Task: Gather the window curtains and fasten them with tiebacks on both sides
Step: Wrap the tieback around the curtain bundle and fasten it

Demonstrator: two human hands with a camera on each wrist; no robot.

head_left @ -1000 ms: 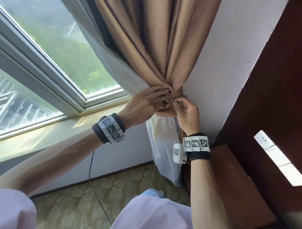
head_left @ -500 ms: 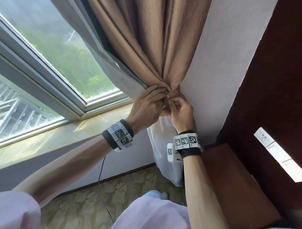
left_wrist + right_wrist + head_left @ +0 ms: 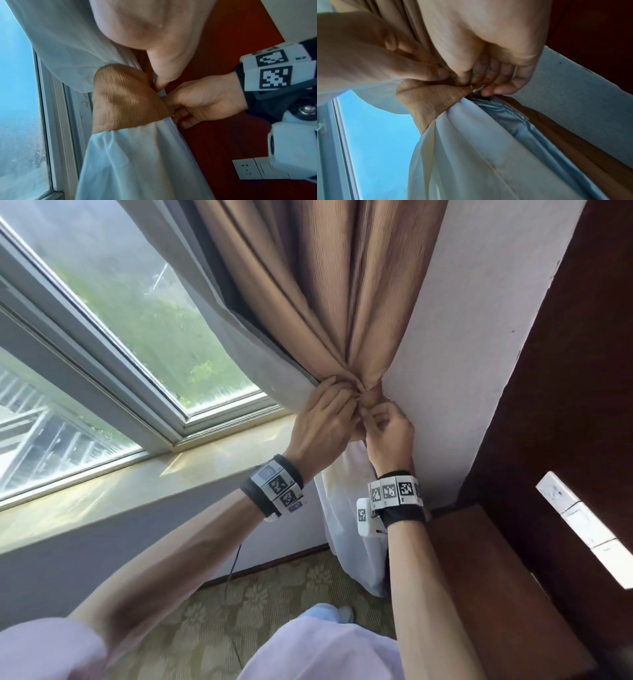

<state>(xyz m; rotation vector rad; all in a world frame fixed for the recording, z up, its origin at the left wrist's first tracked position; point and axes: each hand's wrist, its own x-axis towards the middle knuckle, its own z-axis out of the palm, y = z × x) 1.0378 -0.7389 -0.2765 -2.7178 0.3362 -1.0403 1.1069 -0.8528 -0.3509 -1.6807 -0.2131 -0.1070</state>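
The brown curtain [image 3: 325,302] and its pale lining are gathered into a bunch against the white wall [image 3: 479,337]. A brown fabric tieback [image 3: 126,100] wraps round the bunch, with sheer white curtain [image 3: 137,155] hanging below it. My left hand [image 3: 329,416] grips the bunch and tieback from the left; its thumb [image 3: 164,67] lies on the band's end. My right hand [image 3: 387,429] pinches the tieback end [image 3: 467,88] close to the wall, where a small metal piece [image 3: 478,90] shows. What the piece fastens to is hidden by my fingers.
The window [image 3: 137,320] and its pale stone sill [image 3: 137,484] lie to the left. A dark wooden panel [image 3: 565,371] with white wall sockets [image 3: 582,522] stands on the right, a wooden cabinet top [image 3: 479,577] below it. Patterned carpet [image 3: 274,594] covers the floor.
Both hands stay at the gathered point; the right hand's fingers have closed in tighter on the tieback end. The head view has shifted slightly.
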